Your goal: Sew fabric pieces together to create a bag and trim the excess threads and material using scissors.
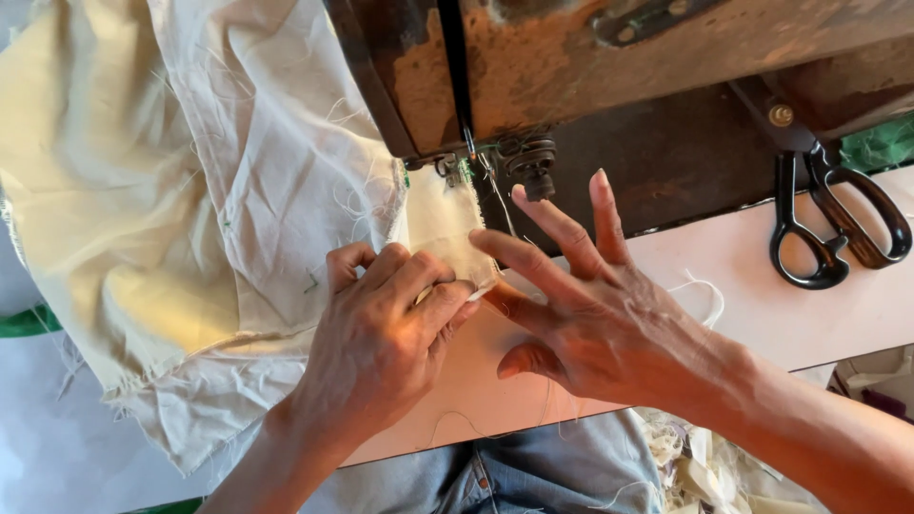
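In the head view, a cream cloth (pixel 190 190) with frayed, thready edges filled the upper left of the frame and spilled over the left edge of the pale worktop (pixel 743 276). A narrow folded end of the cloth ran toward the centre, lying under the presser foot (pixel 455 169) of an old, rust-brown sewing machine (pixel 571 57) at the top of the frame.

The left hand (pixel 381 333), at lower centre, rested on that folded end; its fingers were curled together and its grip pinched the cloth's edge just below the presser foot. The right hand (pixel 590 314), to the right of centre, lay with its fingers spread apart and straight, the grip closed on nothing. Its index fingertip touched the right edge of the folded cloth, right beside the left hand's fingertips, while the other fingers pointed up toward the machine's dark base.

A pair of black-handled scissors (pixel 828 228) lay on the worktop at the right edge of the frame, well apart from both hands. Blue denim (pixel 533 476) showed at the bottom centre, and scraps of pale fabric (pixel 705 466) lay piled at the lower right.
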